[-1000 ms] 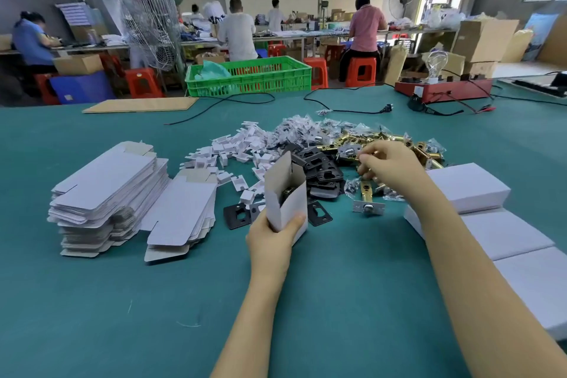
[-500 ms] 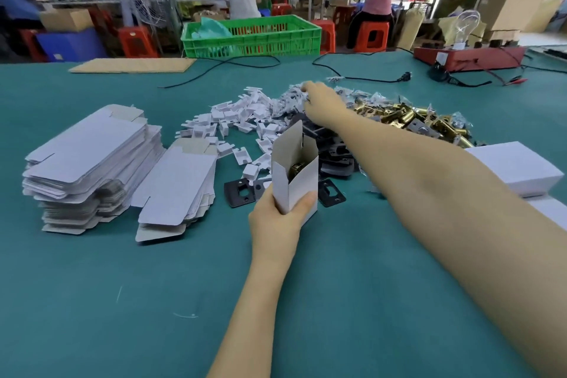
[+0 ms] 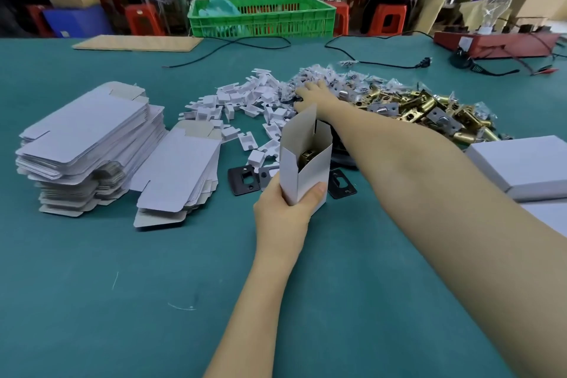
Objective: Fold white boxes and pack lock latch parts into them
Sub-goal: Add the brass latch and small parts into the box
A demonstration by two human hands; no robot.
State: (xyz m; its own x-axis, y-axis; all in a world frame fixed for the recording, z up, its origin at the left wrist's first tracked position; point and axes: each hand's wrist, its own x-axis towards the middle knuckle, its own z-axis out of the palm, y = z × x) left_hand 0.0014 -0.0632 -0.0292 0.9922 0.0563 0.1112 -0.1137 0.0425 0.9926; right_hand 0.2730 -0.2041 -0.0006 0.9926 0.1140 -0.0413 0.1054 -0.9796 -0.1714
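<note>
My left hand [image 3: 287, 207] grips an upright, open-topped white box [image 3: 303, 169] with a brass latch part [image 3: 307, 155] showing inside. My right hand [image 3: 313, 97] reaches across behind the box into a heap of small clear bags [image 3: 334, 77]; its fingertips are buried there and I cannot tell what they hold. Brass latches [image 3: 426, 110] lie piled to the right. Black strike plates [image 3: 244, 179] lie flat beside the box. White card inserts [image 3: 242, 107] are scattered to the left of the bags.
Two stacks of flat white box blanks [image 3: 89, 138] [image 3: 181, 175] sit at left. Finished white boxes [image 3: 521, 163] lie at right. A green crate [image 3: 260, 14], a black cable [image 3: 368, 61] and a red device [image 3: 497, 44] stand at the far edge of the teal table [image 3: 122, 285].
My right hand left the brass latches and swung left and farther away to the heap of small bags. My left hand kept hold of the box, and the view tilted down.
</note>
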